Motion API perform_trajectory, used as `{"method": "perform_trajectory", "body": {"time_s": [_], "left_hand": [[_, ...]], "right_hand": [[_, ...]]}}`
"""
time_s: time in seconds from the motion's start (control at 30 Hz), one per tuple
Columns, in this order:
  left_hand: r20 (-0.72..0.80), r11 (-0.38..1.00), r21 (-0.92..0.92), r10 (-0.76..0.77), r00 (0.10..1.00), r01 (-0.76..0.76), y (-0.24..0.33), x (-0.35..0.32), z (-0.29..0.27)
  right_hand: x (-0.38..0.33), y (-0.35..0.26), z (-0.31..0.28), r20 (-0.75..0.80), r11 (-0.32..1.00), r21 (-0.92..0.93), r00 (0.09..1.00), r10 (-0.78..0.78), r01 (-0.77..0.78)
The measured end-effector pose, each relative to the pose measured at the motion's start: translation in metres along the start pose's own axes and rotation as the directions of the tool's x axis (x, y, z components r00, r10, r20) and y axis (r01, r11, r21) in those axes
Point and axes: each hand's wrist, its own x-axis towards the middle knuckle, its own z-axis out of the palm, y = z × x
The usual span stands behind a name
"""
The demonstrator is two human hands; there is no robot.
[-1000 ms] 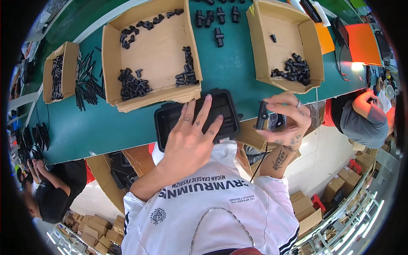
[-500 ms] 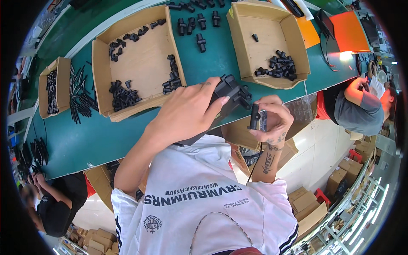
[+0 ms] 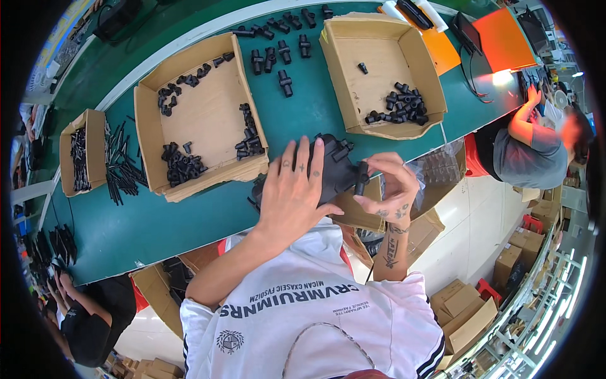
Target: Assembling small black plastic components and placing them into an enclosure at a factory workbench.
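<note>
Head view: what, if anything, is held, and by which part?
Right hand: a black fitting, pinched by its ends. Left hand: spread on the black case; whether it grips cannot be told.

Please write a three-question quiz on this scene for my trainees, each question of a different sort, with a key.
1. What does the right hand hold: (a) a screwdriver, (b) a black tubular fitting, (c) a pen?
2. True or false: the left hand lies on the black plastic case.
3. Which of the three cardboard trays on the green workbench holds thin black rods?
Key: 1. b; 2. true; 3. the leftmost tray.
</note>
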Motion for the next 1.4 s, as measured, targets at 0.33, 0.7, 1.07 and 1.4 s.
{"method": "perform_trajectory", "body": {"time_s": [0.33,0.7,1.07,1.4], "left_hand": [[-0.014,0.988,-0.112,0.108,0.994,-0.109,-0.019,-0.003,0.008],[-0.055,0.963,-0.21,0.16,0.985,-0.169,-0.034,-0.001,-0.002],[0.014,0.958,-0.23,0.176,0.984,-0.168,-0.037,-0.009,0.0],[-0.014,0.953,-0.242,0.186,0.982,-0.184,-0.041,-0.003,-0.002]], "right_hand": [[0.018,-0.007,-0.014,0.103,0.995,-0.097,0.994,0.026,-0.016],[0.062,-0.029,-0.02,0.504,0.935,-0.287,0.863,-0.038,0.208],[0.071,-0.039,-0.017,0.636,0.919,-0.325,0.771,0.038,0.223],[0.069,-0.033,-0.02,0.527,0.959,-0.235,0.85,-0.013,0.161]]}}
